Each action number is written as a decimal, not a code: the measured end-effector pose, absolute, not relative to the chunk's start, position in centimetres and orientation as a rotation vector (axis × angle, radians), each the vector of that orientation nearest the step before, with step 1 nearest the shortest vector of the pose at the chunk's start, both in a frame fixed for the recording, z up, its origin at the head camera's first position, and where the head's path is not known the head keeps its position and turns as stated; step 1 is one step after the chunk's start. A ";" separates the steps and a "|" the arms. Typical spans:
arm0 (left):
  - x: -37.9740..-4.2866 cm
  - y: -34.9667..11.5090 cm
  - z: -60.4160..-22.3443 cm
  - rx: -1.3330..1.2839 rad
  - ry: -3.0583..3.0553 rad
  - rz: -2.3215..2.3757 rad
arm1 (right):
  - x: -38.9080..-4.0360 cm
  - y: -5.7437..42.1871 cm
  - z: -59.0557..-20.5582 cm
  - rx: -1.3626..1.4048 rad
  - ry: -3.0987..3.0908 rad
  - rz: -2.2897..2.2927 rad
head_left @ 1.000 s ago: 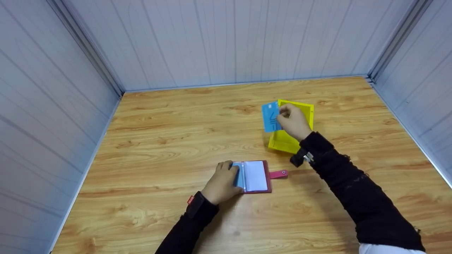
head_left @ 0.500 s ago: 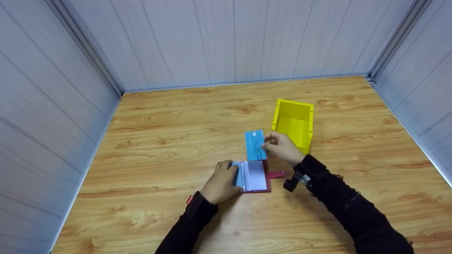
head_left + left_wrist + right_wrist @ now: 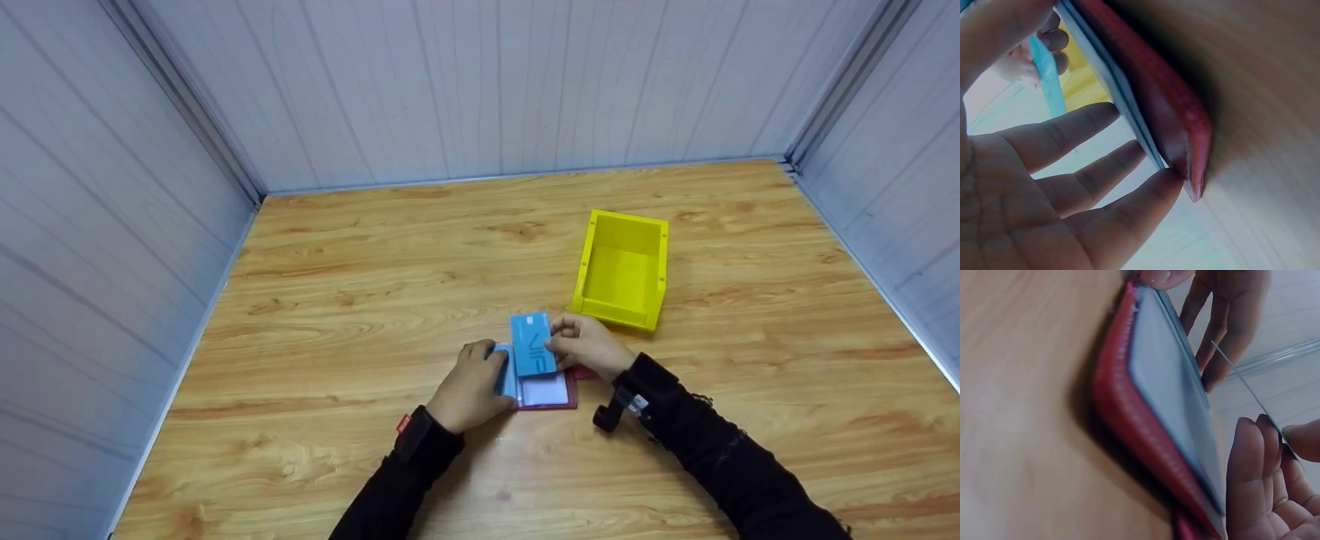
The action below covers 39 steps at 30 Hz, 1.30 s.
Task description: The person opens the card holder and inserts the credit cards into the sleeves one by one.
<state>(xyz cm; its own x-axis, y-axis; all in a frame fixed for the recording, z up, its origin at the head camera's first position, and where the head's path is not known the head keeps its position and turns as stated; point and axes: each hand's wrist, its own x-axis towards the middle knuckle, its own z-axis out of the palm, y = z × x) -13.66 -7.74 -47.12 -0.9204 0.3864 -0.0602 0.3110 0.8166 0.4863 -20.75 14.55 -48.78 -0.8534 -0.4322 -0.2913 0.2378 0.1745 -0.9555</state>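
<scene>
A red card holder (image 3: 553,399) lies open on the wooden table (image 3: 337,315), its clear sleeves facing up. My left hand (image 3: 474,384) holds its left-hand sleeves, thumb on one side and fingers behind them; the left wrist view shows the fingers (image 3: 1100,174) at the sleeve edges of the red card holder (image 3: 1185,118). My right hand (image 3: 581,343) pinches a blue card (image 3: 532,343) by its right edge, just above the open holder. In the right wrist view the blue card (image 3: 1247,385) appears edge-on over the red card holder (image 3: 1129,416).
A yellow open bin (image 3: 592,255) stands on the table behind and to the right of the hands, with nothing visible inside. Pale panel walls (image 3: 480,82) close in the table on three sides.
My right hand has carried the blue card from over the yellow bin down and leftward to just above the open card holder. The left hand has stayed on the holder.
</scene>
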 end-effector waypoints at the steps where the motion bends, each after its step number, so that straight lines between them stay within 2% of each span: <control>1: -13.7 -7.7 -47.1 0.550 2.844 0.721 | -20.7 14.6 -49.0 -0.183 1.948 -1.730; 11: -13.8 -7.8 -47.0 0.536 2.849 0.796 | -20.6 15.0 -49.6 -0.218 1.912 -1.761; 21: -15.1 -6.8 -46.2 0.358 2.719 1.298 | -20.6 15.1 -49.4 -0.217 1.916 -1.733; 39: -16.0 -5.2 -46.8 0.472 2.759 1.347 | -20.5 15.0 -49.7 -0.214 1.889 -1.769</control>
